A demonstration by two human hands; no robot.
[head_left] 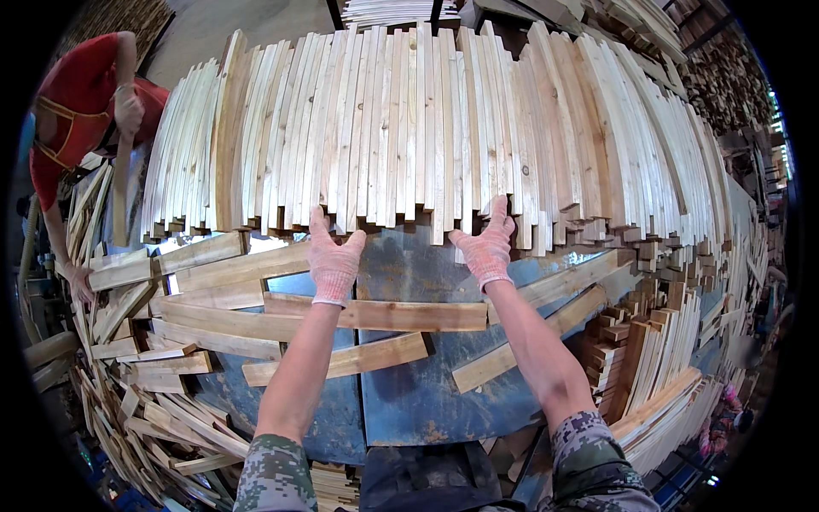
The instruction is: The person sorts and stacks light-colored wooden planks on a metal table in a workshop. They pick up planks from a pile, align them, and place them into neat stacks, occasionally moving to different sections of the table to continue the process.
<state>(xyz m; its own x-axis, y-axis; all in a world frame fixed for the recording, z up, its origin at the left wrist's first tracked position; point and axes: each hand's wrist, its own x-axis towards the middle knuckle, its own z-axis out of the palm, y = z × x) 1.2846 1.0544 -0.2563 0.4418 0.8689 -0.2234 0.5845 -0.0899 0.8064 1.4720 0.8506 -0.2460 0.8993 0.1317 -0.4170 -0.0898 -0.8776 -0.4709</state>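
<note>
Left hand (334,264) and right hand (488,254), fingers spread wide, gripping nothing, meet the slats' (401,128) ends across the counter (405,273); even pressure should align them best.

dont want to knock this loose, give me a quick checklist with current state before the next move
1. Left hand and right hand gloved: ok.
2. Both against near ends of wooden strips: ok.
3. Near ends lined up: not ok, staggered.
4. Blue table free of loose boards: not ok, several lie across it.
5. Co-worker in red away from these hands: ok, far left.
6. Firmness of contact: cannot tell.
</note>
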